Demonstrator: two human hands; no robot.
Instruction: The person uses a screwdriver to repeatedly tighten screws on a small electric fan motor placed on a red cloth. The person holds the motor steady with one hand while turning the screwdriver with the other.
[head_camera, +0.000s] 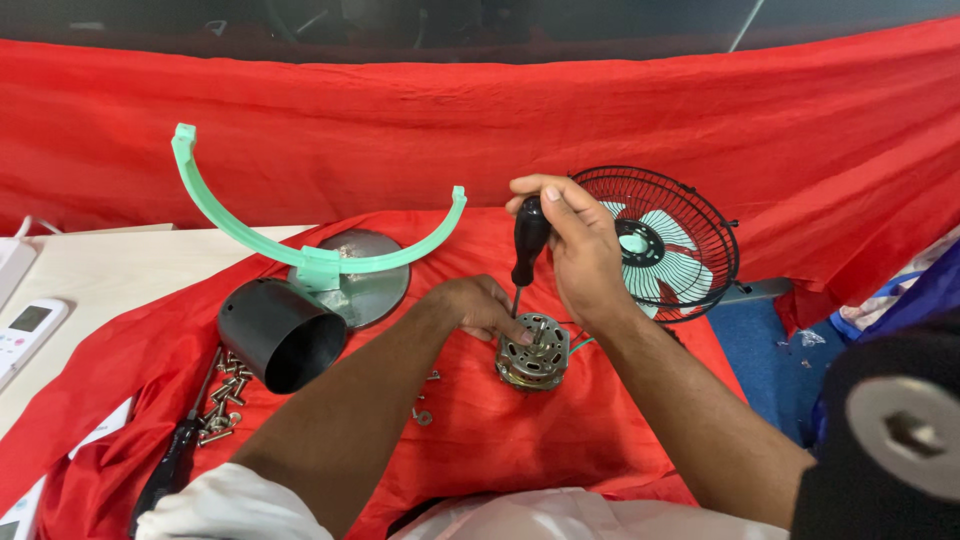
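Here, left to right:
Remote: white, lying at the table's left edge, off the red cloth.
Spare screwdriver: black handle, flat on the cloth beside a heap of screws.
Black tube: on its side, open mouth toward the camera.
Green bracket: curved, standing on a round grey base behind the tube.
Left hand: fingers curled, pressing on the motor's edge.
Motor: metal, on the cloth at centre, just under both hands.
Screwdriver: upright, tip down into the motor's top.
Right hand: fingers closed tight around the black handle.
Fan: black cage, pale green blades, just behind the right hand.
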